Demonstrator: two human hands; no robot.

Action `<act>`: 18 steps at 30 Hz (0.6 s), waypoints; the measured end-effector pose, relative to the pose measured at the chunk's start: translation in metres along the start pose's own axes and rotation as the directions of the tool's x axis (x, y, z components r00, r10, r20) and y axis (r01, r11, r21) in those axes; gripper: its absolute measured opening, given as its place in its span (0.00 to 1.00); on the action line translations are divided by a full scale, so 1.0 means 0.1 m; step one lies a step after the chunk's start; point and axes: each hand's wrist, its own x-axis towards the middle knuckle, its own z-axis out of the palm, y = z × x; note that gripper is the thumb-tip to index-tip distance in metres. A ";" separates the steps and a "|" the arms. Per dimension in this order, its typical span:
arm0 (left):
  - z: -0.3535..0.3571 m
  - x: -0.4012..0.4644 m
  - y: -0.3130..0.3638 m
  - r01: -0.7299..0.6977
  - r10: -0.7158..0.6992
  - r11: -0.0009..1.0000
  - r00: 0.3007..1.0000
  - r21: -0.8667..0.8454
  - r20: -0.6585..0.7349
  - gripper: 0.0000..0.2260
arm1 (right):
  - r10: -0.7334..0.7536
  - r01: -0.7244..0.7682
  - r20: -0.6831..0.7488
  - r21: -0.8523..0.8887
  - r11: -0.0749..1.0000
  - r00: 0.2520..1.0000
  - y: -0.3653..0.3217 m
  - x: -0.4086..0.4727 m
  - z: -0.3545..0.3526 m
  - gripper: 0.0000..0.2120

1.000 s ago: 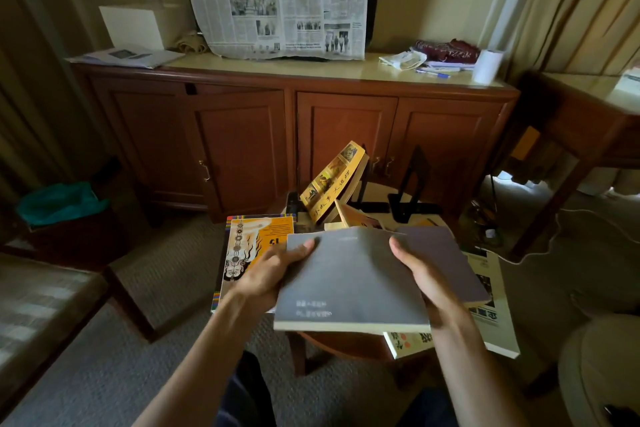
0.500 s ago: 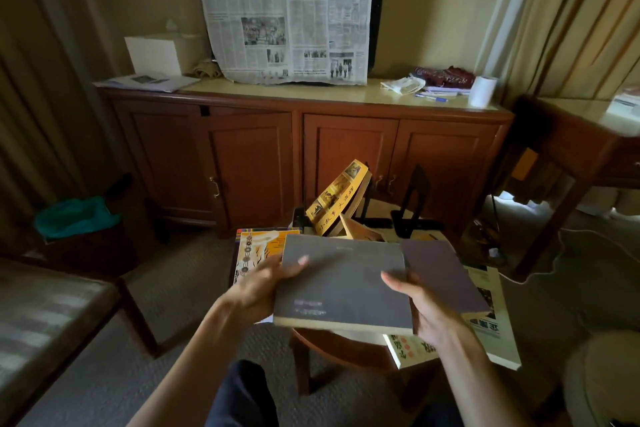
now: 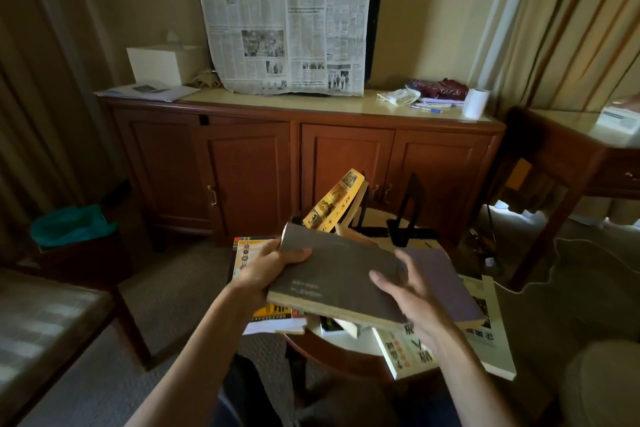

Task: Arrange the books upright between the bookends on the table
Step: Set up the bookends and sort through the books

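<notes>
My left hand (image 3: 263,274) grips the left edge of a grey book (image 3: 332,274), held flat above the small round table (image 3: 332,355). My right hand (image 3: 408,291) rests on the book's right side with its fingers spread. Under it lies a purple-grey book (image 3: 446,277) and several white and yellow books (image 3: 485,329). A colourful yellow book (image 3: 247,253) lies at the left. A yellow book (image 3: 334,199) leans against a black bookend (image 3: 360,215) at the table's far side. A second black bookend (image 3: 408,211) stands to its right.
A wooden sideboard (image 3: 298,163) stands behind the table, with a newspaper (image 3: 284,21) draped over a screen, a paper roll (image 3: 476,102) and papers. A bin with a teal bag (image 3: 69,225) is at left, a bench (image 3: 45,319) nearer, a desk (image 3: 571,152) at right.
The grey book has tilted and swung a little to the left in my hands. My right hand has shifted from the book's edge onto its cover, fingers spread. The view has dropped back.
</notes>
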 end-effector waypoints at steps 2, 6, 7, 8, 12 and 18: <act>0.13 0.19 0.35 -0.045 0.051 0.997 0.995 0.069 -0.084 0.14 | -0.222 0.242 0.096 -0.321 0.916 0.970 -0.22 0.12 0.01 0.47; 0.57 0.47 1.02 -0.182 0.255 0.922 0.949 0.343 -0.184 0.05 | -0.501 0.545 0.254 -0.577 0.608 0.827 -0.59 0.22 0.20 0.47; 0.70 0.52 1.14 -0.232 0.335 0.873 0.925 0.428 -0.182 0.04 | -0.533 0.573 0.257 -0.564 0.595 0.806 -0.67 0.26 0.27 0.51; 0.82 0.55 1.25 -0.273 0.407 0.816 0.897 0.509 -0.172 0.06 | -0.558 0.586 0.241 -0.546 0.598 0.794 -0.77 0.29 0.34 0.54; 1.21 0.81 1.55 -0.385 0.474 0.715 0.881 0.584 0.001 0.09 | -0.769 0.471 0.006 -0.794 0.385 0.639 -1.04 0.80 0.34 0.44; 1.04 1.54 1.67 -0.345 0.206 0.804 0.926 0.485 0.316 0.20 | -0.577 0.386 -0.375 -0.471 0.793 0.726 -1.25 1.42 -0.14 0.15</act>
